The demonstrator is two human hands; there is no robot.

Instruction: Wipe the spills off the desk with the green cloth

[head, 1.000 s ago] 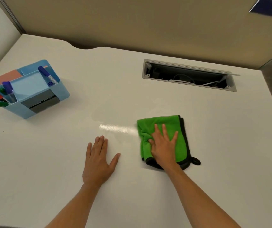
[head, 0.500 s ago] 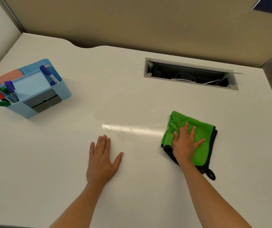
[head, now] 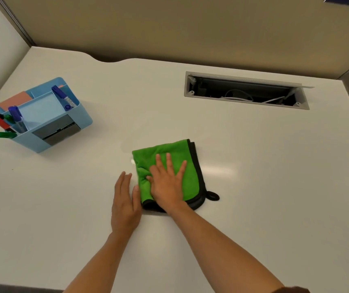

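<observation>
The green cloth [head: 169,148], folded with a black edge and a black hanging loop, lies flat in the middle of the white desk [head: 275,197]. My right hand [head: 168,187] presses down on it with fingers spread, the thumb bunching its left part. My left hand [head: 125,205] rests flat on the desk, its thumb side touching the cloth's left edge and holding nothing. A pale shiny streak [head: 218,171] shows on the desk just right of the cloth. A small bright spot [head: 133,161] sits at the cloth's left edge.
A light blue desk organiser [head: 42,117] with several markers stands at the left. An open cable slot [head: 245,92] with wires inside is cut into the desk at the back right. Beige partition walls close the back and left sides.
My right hand has slid the cloth left, from the right of the shiny streak to beside my left hand. My left hand has stayed in place, with fingers now together.
</observation>
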